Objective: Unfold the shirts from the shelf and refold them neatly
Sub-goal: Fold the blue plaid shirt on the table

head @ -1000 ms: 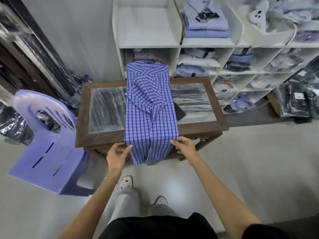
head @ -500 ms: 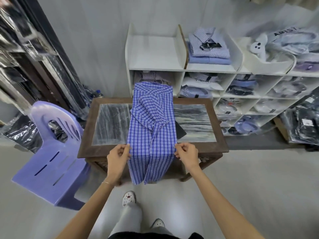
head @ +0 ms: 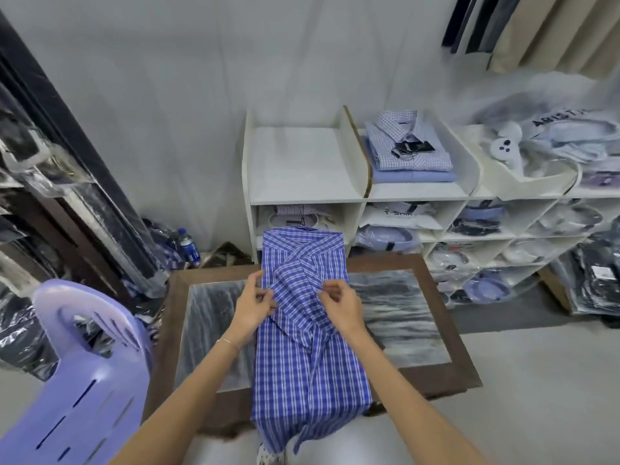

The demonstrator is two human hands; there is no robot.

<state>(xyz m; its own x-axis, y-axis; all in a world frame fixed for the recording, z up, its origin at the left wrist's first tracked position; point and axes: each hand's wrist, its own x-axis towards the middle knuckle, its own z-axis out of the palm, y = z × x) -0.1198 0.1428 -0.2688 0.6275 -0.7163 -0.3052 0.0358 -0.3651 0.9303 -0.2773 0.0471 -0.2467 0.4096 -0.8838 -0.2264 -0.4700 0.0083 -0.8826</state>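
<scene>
A blue-and-white checked shirt lies face down along the middle of the wooden table, folded into a long strip with its sleeves crossed over the back. Its hem hangs over the near edge. My left hand pinches the cloth at the shirt's left edge, near the crossed sleeves. My right hand pinches a sleeve fold on the right side at the same height. Behind the table stands a white shelf unit holding folded shirts.
A lilac plastic chair stands close at the left of the table. Plastic-wrapped garments fill the right side and the shelf cubbies. A water bottle sits on the floor at the back left. Dark bagged clothing leans along the left wall.
Both hands have moved from the shirt's lower edges at the table's near side up to the crossed sleeves at mid-table. The camera has tilted upward.
</scene>
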